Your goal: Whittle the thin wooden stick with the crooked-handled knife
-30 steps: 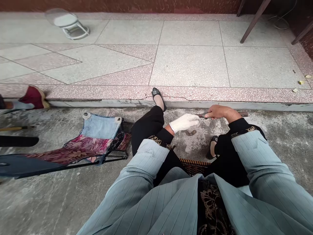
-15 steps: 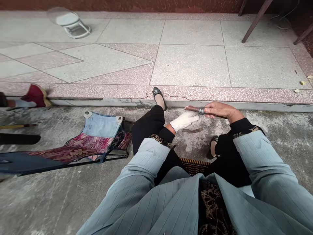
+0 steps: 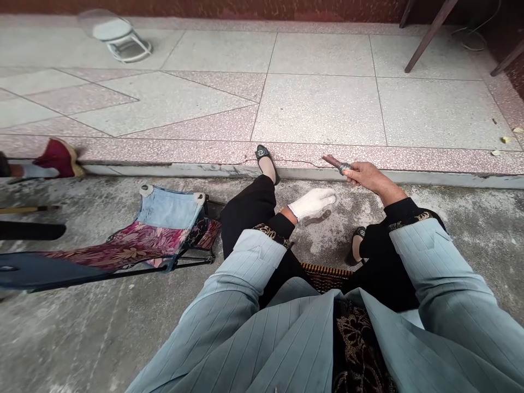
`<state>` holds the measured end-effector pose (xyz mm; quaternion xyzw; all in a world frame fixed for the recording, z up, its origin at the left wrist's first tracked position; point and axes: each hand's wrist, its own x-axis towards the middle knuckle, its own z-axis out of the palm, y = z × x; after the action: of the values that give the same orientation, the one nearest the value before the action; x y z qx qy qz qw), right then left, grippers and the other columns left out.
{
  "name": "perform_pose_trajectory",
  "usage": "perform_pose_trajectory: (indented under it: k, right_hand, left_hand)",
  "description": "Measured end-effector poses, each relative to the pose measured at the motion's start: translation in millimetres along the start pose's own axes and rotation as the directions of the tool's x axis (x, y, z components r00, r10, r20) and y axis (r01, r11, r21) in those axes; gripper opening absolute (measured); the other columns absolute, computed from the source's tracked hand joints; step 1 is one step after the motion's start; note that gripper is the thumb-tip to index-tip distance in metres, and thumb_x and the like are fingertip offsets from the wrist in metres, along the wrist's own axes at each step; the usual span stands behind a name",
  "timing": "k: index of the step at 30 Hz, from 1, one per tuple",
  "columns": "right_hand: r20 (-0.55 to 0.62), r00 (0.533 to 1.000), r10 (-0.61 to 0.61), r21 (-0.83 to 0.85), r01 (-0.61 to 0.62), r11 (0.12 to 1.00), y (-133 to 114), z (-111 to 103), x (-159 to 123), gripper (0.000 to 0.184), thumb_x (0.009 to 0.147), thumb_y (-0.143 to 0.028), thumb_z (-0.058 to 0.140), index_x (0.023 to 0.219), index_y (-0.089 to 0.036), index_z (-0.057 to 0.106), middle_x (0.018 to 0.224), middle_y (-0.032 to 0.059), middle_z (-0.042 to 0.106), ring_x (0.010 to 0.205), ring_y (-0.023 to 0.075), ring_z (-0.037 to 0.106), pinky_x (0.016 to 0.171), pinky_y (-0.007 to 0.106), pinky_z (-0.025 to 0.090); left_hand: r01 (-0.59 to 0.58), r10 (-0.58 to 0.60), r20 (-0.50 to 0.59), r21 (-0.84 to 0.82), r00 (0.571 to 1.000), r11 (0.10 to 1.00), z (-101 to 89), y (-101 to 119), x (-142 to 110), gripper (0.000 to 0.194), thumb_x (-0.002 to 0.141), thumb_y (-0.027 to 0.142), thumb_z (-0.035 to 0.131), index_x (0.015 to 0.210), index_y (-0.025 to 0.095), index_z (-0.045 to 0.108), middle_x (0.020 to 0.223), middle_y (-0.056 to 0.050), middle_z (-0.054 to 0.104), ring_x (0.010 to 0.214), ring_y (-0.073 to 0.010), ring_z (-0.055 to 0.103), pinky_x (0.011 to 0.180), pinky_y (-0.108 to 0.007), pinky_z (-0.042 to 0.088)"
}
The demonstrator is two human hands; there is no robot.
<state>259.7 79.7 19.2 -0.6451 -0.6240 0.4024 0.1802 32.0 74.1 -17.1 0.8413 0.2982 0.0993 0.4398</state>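
Observation:
My left hand, in a white knit glove, hovers over the concrete between my knees. Its fingers reach out to the right, and I see nothing held in them. Just below the glove shows a curved brown strip; whether it touches the hand or lies on the ground I cannot tell. To the upper right, my bare right hand is closed around a brown wooden stick with grey wire wound round it. The stick's bare end points up and left; its other end is hidden by my fingers.
A raised tiled step runs ahead, my left shoe on its edge. A folding chair with floral cloth stands to the left, near another person's red shoe. Farther back is a white stool.
My right hand has tilted the wire-wound stick upward and away from the glove. My left hand is now apart from the stick and slightly lower. The curved strip's visible part has shifted slightly left.

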Motion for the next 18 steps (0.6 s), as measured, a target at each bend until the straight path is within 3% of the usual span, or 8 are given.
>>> perform_pose_trajectory:
  k: [3,5,7,9,12,14,16,18]
  right_hand:
    - [-0.029,0.998,0.057,-0.254,-0.062,0.965,-6.5,-2.2,-1.0,0.041,0.086,-0.056,0.058,0.086,-0.016,0.065,0.079,0.0084,0.065,0.071,0.0193,0.056,0.061,0.03,0.034]
    - [0.027,0.995,0.095,-0.392,-0.077,0.917,-10.4,-3.1,-2.7,0.04,0.085,-0.055,0.061,0.09,-0.016,0.067,0.085,0.0115,0.066,0.075,0.0215,0.057,0.062,0.032,0.035]
    - [0.144,0.976,0.164,-0.498,-0.071,0.864,-11.4,-2.8,-5.2,0.038,0.084,-0.053,0.065,0.087,-0.015,0.068,0.086,0.0132,0.065,0.074,0.022,0.056,0.063,0.033,0.036]
    - [0.352,0.906,0.234,-0.523,-0.018,0.852,-10.3,-0.9,-9.1,0.037,0.084,-0.051,0.067,0.078,-0.014,0.067,0.079,0.0128,0.065,0.067,0.02,0.054,0.062,0.033,0.036]
    - [0.695,0.695,0.185,-0.346,0.098,0.933,-11.1,2.3,-17.5,0.04,0.085,-0.048,0.066,0.066,-0.013,0.063,0.061,0.0075,0.06,0.055,0.0145,0.048,0.058,0.032,0.035]
    - [0.807,0.585,0.074,-0.186,0.133,0.973,-15.9,1.9,-23.7,0.039,0.085,-0.048,0.065,0.067,-0.013,0.064,0.057,0.0031,0.057,0.053,0.0123,0.047,0.058,0.03,0.036]
    - [0.838,0.545,-0.019,-0.071,0.143,0.987,-22.4,-2.6,-28.7,0.037,0.085,-0.049,0.064,0.076,-0.014,0.067,0.062,0.0008,0.059,0.056,0.0111,0.048,0.058,0.027,0.038]
    - [0.784,0.609,-0.119,0.045,0.135,0.99,-26.6,-10.1,-31.3,0.037,0.085,-0.053,0.062,0.085,-0.016,0.067,0.07,0.0,0.061,0.059,0.0103,0.05,0.059,0.026,0.039]
  left_hand:
    - [-0.014,0.014,0.0,0.068,1.0,0.998,1.1,-0.6,-0.7,0.033,0.097,0.037,0.04,0.098,0.016,0.065,0.085,-0.003,0.064,0.076,-0.0156,0.055,0.074,-0.026,0.038]
    - [0.006,-0.007,0.006,0.155,1.0,0.988,0.6,-0.7,-1.2,0.034,0.097,0.037,0.04,0.101,0.016,0.067,0.088,-0.005,0.067,0.079,-0.0176,0.058,0.074,-0.026,0.038]
    - [0.007,-0.015,0.03,0.257,0.999,0.966,-0.7,-0.1,-2.1,0.033,0.097,0.036,0.042,0.102,0.018,0.068,0.09,-0.007,0.068,0.081,-0.0195,0.06,0.073,-0.027,0.039]
    - [-0.024,0.005,0.062,0.318,0.998,0.948,-2.9,1.8,-3.7,0.032,0.096,0.035,0.043,0.103,0.019,0.07,0.093,-0.007,0.07,0.084,-0.0204,0.062,0.074,-0.027,0.039]
    - [-0.072,0.051,0.092,0.248,0.994,0.966,-7.2,6.3,-7.1,0.031,0.095,0.034,0.045,0.106,0.019,0.07,0.101,-0.006,0.071,0.092,-0.02,0.063,0.08,-0.026,0.042]
    - [-0.068,0.058,0.094,0.11,0.994,0.992,-9.9,8.6,-8.7,0.03,0.094,0.034,0.046,0.105,0.018,0.069,0.102,-0.005,0.071,0.094,-0.0189,0.063,0.083,-0.026,0.043]
    - [-0.037,0.039,0.061,-0.029,0.997,0.999,-10.9,8.5,-8.7,0.03,0.093,0.036,0.046,0.1,0.017,0.069,0.097,-0.004,0.07,0.091,-0.0179,0.062,0.082,-0.026,0.044]
    - [0.006,-0.009,-0.019,-0.148,1.0,0.989,-9.1,6.3,-6.8,0.031,0.093,0.038,0.047,0.099,0.015,0.067,0.093,-0.004,0.068,0.085,-0.0167,0.061,0.078,-0.027,0.045]
